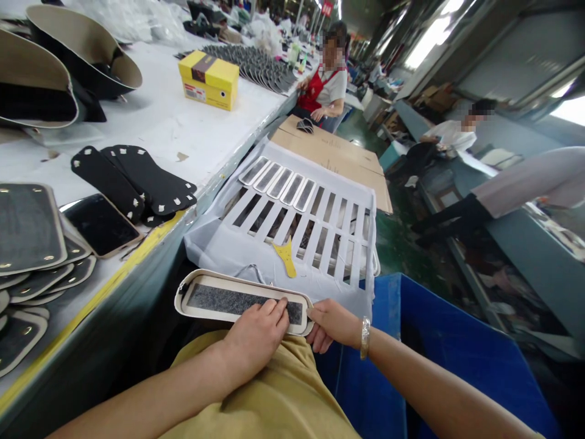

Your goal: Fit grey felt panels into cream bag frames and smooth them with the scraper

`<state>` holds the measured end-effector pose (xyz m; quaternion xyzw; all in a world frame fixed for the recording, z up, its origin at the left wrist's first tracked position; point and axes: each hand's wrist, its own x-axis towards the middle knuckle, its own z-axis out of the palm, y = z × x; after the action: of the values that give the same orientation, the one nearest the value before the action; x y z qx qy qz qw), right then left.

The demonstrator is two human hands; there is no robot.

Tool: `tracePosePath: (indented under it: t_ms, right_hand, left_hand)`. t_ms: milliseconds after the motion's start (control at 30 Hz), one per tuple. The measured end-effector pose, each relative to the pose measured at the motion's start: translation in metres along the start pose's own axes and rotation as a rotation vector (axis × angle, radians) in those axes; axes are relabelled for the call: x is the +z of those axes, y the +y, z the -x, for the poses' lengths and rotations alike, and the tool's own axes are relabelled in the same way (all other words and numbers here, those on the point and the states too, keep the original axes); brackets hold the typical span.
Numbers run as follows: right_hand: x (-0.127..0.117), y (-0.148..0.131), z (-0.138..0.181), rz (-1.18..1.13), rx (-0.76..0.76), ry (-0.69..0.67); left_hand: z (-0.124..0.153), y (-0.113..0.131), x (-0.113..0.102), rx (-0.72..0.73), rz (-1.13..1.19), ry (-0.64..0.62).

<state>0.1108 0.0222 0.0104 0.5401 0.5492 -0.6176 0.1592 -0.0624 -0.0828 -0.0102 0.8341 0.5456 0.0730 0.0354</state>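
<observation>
A long beige piece with a grey felt strip (228,300) lies across my lap. My left hand (256,332) rests on its near right part, fingers laid flat and pressing on the felt. My right hand (329,324) pinches the piece's right end, fingers curled under the edge; a bracelet sits on that wrist. Just beyond the piece stands a white slotted rack (301,213) over a white cloth, with a small yellow tool (286,256) lying on it.
A white worktable (150,122) runs along the left with a phone (100,224), black strips (137,180), stacked grey pads (30,228) and a yellow box (209,79). A blue bin (434,341) stands to my right. Cardboard (329,149) lies beyond the rack. Other people sit further back.
</observation>
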Motion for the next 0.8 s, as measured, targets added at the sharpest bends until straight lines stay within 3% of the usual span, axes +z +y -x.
tracePosePath:
  t_ms: [100, 267, 333, 500, 800]
  right_hand:
    - [-0.002, -0.002, 0.005, -0.123, 0.042, 0.031]
    - [-0.014, 0.021, 0.007, -0.504, -0.043, -0.194]
    - [-0.017, 0.034, 0.005, -0.582, -0.118, -0.223]
    - [-0.017, 0.051, -0.005, -0.606, -0.244, -0.233]
    - [-0.014, 0.055, -0.018, -0.537, -0.270, -0.163]
  left_hand:
    - [0.001, 0.001, 0.000, -0.002, 0.001, 0.005]
    - [0.001, 0.001, -0.001, -0.025, 0.022, 0.002]
    - [0.000, 0.000, -0.001, -0.038, 0.046, 0.000]
    - [-0.002, 0.000, -0.004, -0.051, 0.077, -0.027]
    - [-0.001, 0.003, -0.007, -0.059, 0.068, -0.063]
